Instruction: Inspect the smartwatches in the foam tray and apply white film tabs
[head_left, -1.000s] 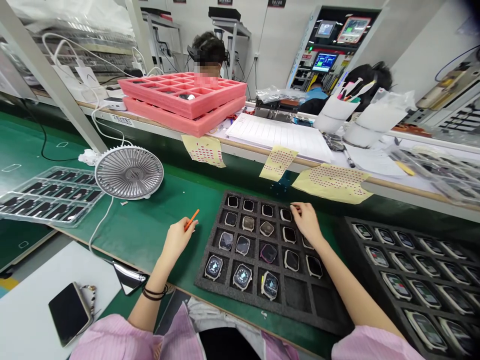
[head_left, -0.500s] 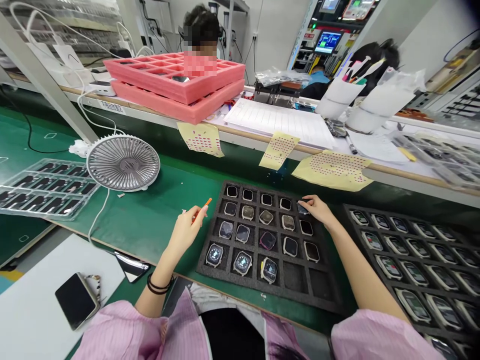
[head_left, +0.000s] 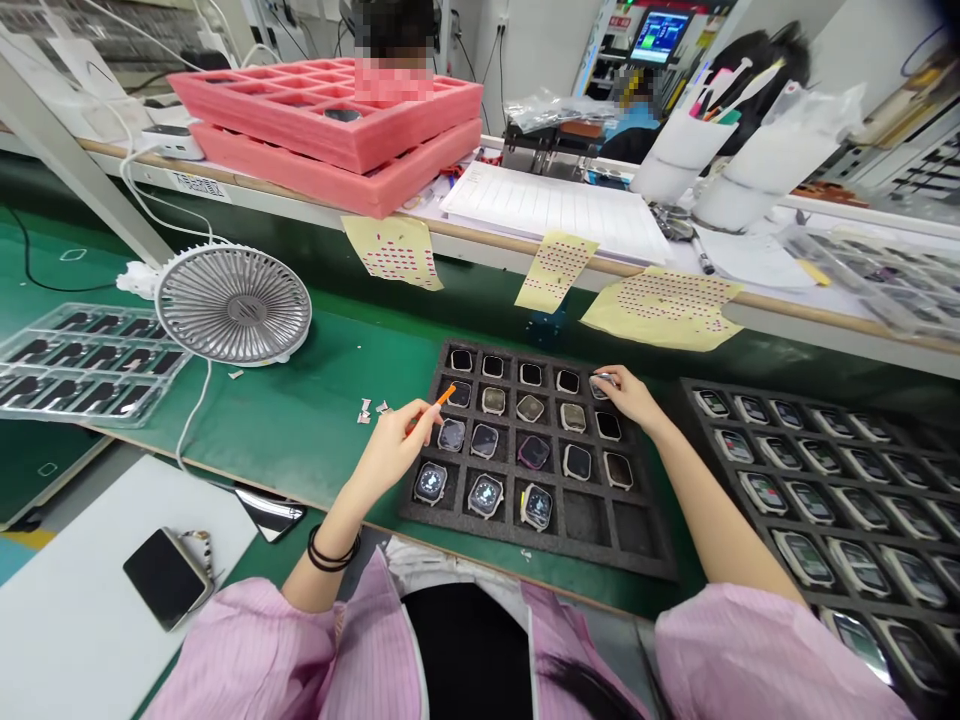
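A black foam tray (head_left: 600, 548) lies in front of me, holding rows of square smartwatch bodies. The front row shows several lit screens, and the cells at its right end hold no watch. My left hand (head_left: 394, 447) is shut on a small orange stick (head_left: 445, 396), just over the tray's left side. My right hand (head_left: 631, 397) sits at the tray's back right corner. Its fingertips pinch a smartwatch body (head_left: 601, 386), partly hidden by the fingers.
A second black tray of smartwatches (head_left: 840, 510) lies to the right. Small scraps (head_left: 373, 408) sit on the green mat, near a desk fan (head_left: 234, 305) and a clear plastic tray (head_left: 86, 365). Pink foam trays (head_left: 322, 125) stand on the shelf behind. A co-worker sits beyond.
My left hand has moved right with the orange stick, toward the tray. My right hand has shifted back and right to the corner watch. The whole scene sits higher in the view.
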